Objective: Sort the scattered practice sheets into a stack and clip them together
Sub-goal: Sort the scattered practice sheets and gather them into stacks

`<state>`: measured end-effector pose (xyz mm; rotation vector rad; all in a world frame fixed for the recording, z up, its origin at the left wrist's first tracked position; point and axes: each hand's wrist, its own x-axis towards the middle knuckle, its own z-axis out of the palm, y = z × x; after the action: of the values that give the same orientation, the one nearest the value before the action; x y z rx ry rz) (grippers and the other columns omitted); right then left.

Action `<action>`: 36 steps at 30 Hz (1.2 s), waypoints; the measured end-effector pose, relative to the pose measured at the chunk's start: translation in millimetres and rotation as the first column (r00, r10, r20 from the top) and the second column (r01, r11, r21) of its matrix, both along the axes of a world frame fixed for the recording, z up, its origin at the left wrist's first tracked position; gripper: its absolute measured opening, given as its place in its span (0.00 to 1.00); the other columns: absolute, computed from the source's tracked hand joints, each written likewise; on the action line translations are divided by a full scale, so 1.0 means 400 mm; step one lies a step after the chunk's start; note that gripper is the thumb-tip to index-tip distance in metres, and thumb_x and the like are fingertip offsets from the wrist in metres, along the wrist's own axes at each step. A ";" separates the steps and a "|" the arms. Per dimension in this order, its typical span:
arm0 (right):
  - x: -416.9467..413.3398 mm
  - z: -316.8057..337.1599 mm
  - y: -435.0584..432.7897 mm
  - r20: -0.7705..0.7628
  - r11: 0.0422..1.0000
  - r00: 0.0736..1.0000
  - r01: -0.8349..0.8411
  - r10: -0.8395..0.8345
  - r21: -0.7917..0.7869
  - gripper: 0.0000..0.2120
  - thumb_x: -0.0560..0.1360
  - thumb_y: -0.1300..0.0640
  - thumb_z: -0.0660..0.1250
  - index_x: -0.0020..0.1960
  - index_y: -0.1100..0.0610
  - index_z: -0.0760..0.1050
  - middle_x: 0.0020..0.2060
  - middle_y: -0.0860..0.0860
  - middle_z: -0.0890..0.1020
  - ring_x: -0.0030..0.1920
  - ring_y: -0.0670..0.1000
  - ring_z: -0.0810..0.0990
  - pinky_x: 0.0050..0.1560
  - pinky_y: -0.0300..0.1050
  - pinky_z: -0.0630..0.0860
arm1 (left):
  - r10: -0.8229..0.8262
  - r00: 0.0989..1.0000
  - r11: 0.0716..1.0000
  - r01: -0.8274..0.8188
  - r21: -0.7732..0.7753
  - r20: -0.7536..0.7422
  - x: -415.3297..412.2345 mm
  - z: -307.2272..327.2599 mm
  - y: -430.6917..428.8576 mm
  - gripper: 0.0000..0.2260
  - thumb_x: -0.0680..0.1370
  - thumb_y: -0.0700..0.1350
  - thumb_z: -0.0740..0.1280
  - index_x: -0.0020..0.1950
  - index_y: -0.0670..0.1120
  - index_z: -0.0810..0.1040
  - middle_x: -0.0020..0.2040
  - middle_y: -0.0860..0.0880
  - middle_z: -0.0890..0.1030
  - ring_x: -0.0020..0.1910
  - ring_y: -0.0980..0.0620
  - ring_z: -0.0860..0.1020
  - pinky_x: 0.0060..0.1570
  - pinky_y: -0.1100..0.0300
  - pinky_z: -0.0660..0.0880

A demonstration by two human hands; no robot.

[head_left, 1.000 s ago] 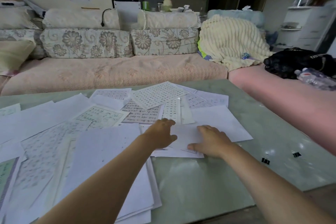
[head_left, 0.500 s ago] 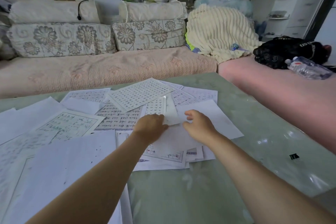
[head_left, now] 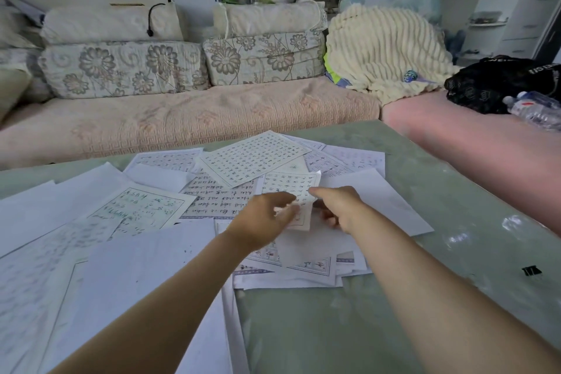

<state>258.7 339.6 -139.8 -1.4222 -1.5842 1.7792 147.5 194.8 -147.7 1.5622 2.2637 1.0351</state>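
The left hand (head_left: pixel 267 218) is pinching the lower left edge of a small practice sheet (head_left: pixel 293 185) in the middle of the frame, with its thumb and fingers closed on the paper. The right hand (head_left: pixel 337 206) is grasping the right edge of the same sheet; its index finger is stretching along that edge and its other fingers are curling underneath, partly hidden. The sheet is standing tilted between the two hands, with its top edge lifted off the papers below and its written side facing the camera.

Just under the hands a rough pile of sheets (head_left: pixel 303 267) is lying on the pale green table (head_left: pixel 334 328), with edges not lined up. Other practice sheets are spreading over the left half of the table: a gridded sheet (head_left: pixel 252 158) is lying above the hands, a sheet with green borders (head_left: pixel 142 206) to the left, and a large blank sheet (head_left: pixel 145 282) in the lower left, under the left forearm.

A black binder clip (head_left: pixel 532 271) is sitting on the bare table at the right edge, well apart from the papers.

Behind the table a pink sofa (head_left: pixel 182 121) is running across the frame, carrying flowered cushions (head_left: pixel 121 68), a cream ribbed blanket (head_left: pixel 379 48), a black bag (head_left: pixel 491 82) and a plastic water bottle (head_left: pixel 534 108) at the upper right.
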 end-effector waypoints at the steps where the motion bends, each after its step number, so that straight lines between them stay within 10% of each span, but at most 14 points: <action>1: -0.007 0.000 -0.003 0.018 1.000 1.000 -0.015 0.015 0.026 0.13 0.70 0.57 0.76 0.51 0.62 0.82 0.43 0.58 0.86 0.26 0.51 0.72 0.22 0.36 0.62 | 0.064 0.998 0.997 -0.064 0.034 0.000 -0.016 0.006 -0.010 0.16 0.79 0.54 0.63 0.66 0.52 0.77 0.62 0.55 0.79 0.58 0.55 0.78 0.62 0.54 0.74; 8: 0.005 0.030 0.008 0.264 0.964 0.964 -0.096 0.028 0.249 0.04 0.70 0.62 0.72 0.41 0.60 0.77 0.31 0.54 0.78 0.27 0.51 0.72 0.26 0.37 0.65 | 0.188 0.926 0.842 -0.323 -0.432 -0.327 -0.144 -0.039 -0.048 0.41 0.73 0.69 0.61 0.78 0.48 0.53 0.78 0.48 0.58 0.77 0.44 0.56 0.74 0.46 0.57; 14: 0.028 0.021 0.022 0.252 0.972 0.963 -0.143 0.094 0.184 0.07 0.69 0.67 0.68 0.47 0.62 0.80 0.37 0.56 0.84 0.32 0.54 0.81 0.32 0.43 0.78 | 0.256 0.866 0.921 -0.353 -0.163 -0.429 -0.120 -0.034 -0.043 0.11 0.78 0.47 0.60 0.59 0.50 0.75 0.40 0.52 0.79 0.39 0.51 0.77 0.39 0.59 0.77; 22: 0.070 0.036 0.020 0.186 0.974 0.964 -0.210 0.191 0.083 0.06 0.74 0.67 0.67 0.51 0.64 0.78 0.42 0.61 0.85 0.34 0.57 0.82 0.36 0.48 0.79 | 0.103 0.927 0.986 -0.142 -0.082 -0.360 -0.009 0.017 -0.010 0.12 0.78 0.44 0.61 0.60 0.54 0.77 0.37 0.55 0.80 0.30 0.57 0.75 0.29 0.63 0.73; 29: 0.103 0.018 0.040 0.131 0.987 0.990 -0.063 0.044 0.149 0.11 0.71 0.58 0.73 0.50 0.62 0.78 0.44 0.58 0.84 0.44 0.59 0.84 0.48 0.54 0.83 | -0.138 0.988 0.986 0.143 -0.080 0.066 0.099 0.048 0.028 0.17 0.76 0.64 0.60 0.53 0.55 0.81 0.47 0.56 0.84 0.47 0.58 0.80 0.50 0.58 0.77; 32: 0.112 -0.003 0.054 0.211 0.982 0.976 -0.093 0.057 0.164 0.19 0.65 0.62 0.79 0.53 0.60 0.79 0.47 0.56 0.85 0.48 0.58 0.84 0.50 0.52 0.82 | -0.012 0.996 0.997 0.005 -0.078 -0.084 0.060 0.042 0.070 0.15 0.78 0.56 0.65 0.64 0.56 0.76 0.63 0.55 0.78 0.59 0.56 0.75 0.59 0.56 0.75; 36: 0.131 0.003 0.065 0.218 0.984 0.975 -0.086 0.050 0.157 0.12 0.70 0.62 0.74 0.52 0.62 0.78 0.46 0.58 0.84 0.44 0.57 0.84 0.38 0.44 0.78 | -0.124 0.933 0.924 -0.015 -0.382 -0.337 0.009 0.007 0.115 0.39 0.73 0.65 0.67 0.78 0.59 0.53 0.80 0.53 0.52 0.78 0.50 0.51 0.75 0.48 0.51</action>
<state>311.1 365.5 -138.5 -1.5374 -1.8630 1.5306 151.2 240.7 -144.9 1.7290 2.4349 0.2766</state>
